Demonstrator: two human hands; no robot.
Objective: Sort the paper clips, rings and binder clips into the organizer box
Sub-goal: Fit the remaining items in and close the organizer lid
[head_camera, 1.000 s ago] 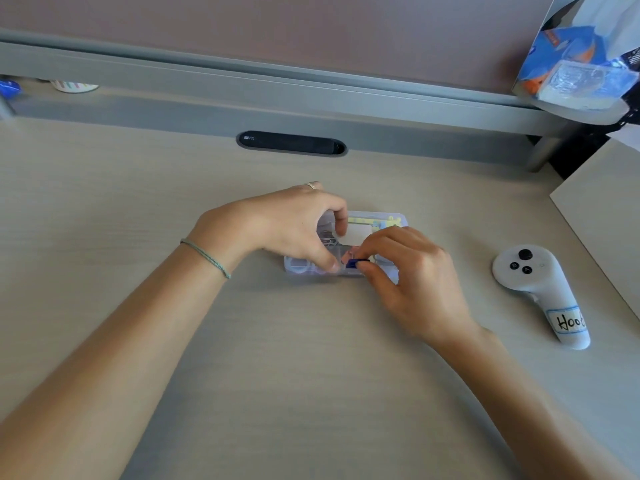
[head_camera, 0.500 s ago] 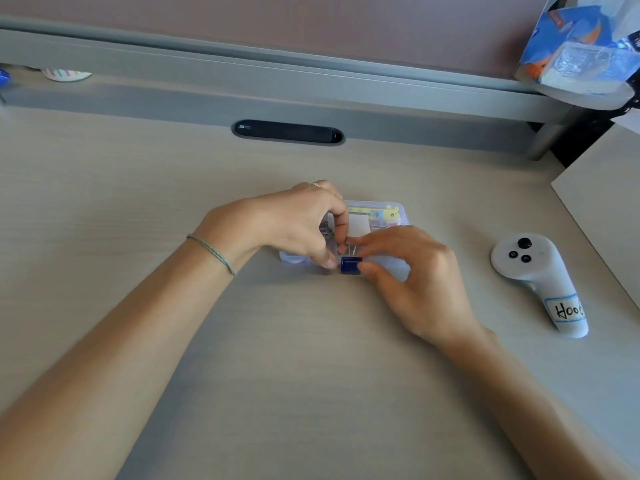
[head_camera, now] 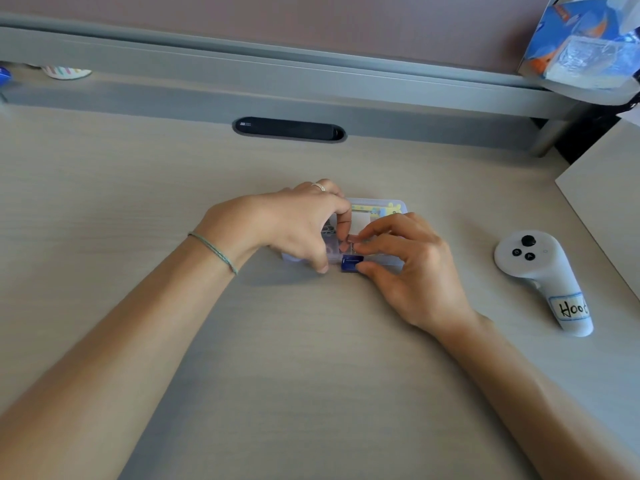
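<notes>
Pale wood-grain desk (head_camera: 311, 358) with a grey rail (head_camera: 277, 81) running along the back edge and a mauve partition behind it, plus a black oval grommet slot (head_camera: 289, 129) set into the desk right under the rail. Far left on the rail ledge there's a striped cup or bowl (head_camera: 65, 71), too cut off to say which. Top right corner has a blue and orange crinkly packet (head_camera: 585, 46). Off to the right a white VR controller (head_camera: 540, 278) lies on the desk, well apart from the action, with a handwritten label on its handle. The organizer box (head_camera: 377, 207) is small, clear plastic, sitting mid-desk, with a yellow cartoon sticker strip along its far side; most of it is hidden under the hands. Left hand (head_camera: 294, 226) is curled over the box's left part, fingers bent down onto it, ring on one finger, teal bracelet (head_camera: 213, 252) on the wrist. Right hand (head_camera: 412, 268) pinches a dark blue binder clip (head_camera: 352, 264) at the box's near edge, thumb on one side. Some metal clips show inside on the left, blurry.
</notes>
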